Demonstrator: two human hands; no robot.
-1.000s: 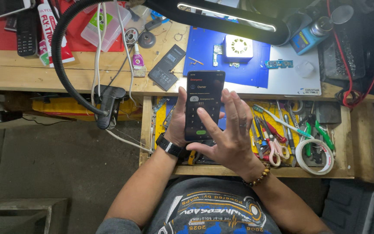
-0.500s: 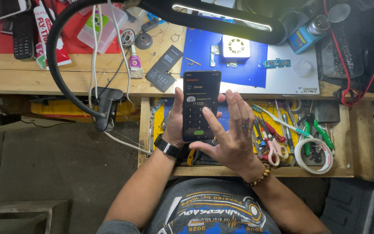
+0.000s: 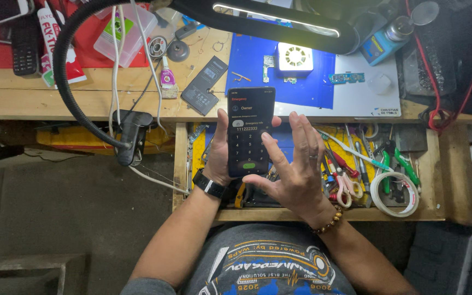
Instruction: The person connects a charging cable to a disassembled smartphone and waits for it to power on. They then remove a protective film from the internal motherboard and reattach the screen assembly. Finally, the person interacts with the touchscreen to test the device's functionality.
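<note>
A black smartphone (image 3: 251,131) stands upright above an open tool drawer (image 3: 438,180), its lit screen showing a dial pad with a green call button near the bottom. The left hand (image 3: 220,155) cradles the phone from behind and from its left edge, fingers curled around the back and the thumb lying along the side, so the grip is closed around the phone. A black watch (image 3: 210,184) sits on that wrist, just below and to the left of the phone.

The right hand (image 3: 296,166) is to the right of the phone with its fingers spread wide and pointing up; it grips nothing, and its thumb reaches across to the lower part of the screen, its tip on the keypad. A beaded bracelet (image 3: 328,220) circles that wrist, below and to the right of the phone.

Right of the phone, inside the drawer, lie scissors with pink handles (image 3: 344,186), pliers with green handles (image 3: 402,166) and a roll of white tape (image 3: 394,194). Above the phone, on the wooden bench (image 3: 28,98), a blue mat (image 3: 258,65) carries a small white fan-like square part (image 3: 295,57). Up and to the left of the phone lie a flat black battery (image 3: 206,84) and a small glue bottle with a pink label (image 3: 166,76). Farther left of the phone, a black clamp (image 3: 132,134) grips the bench edge and carries a gooseneck to the lit lamp bar (image 3: 274,19) over the phone.
</note>
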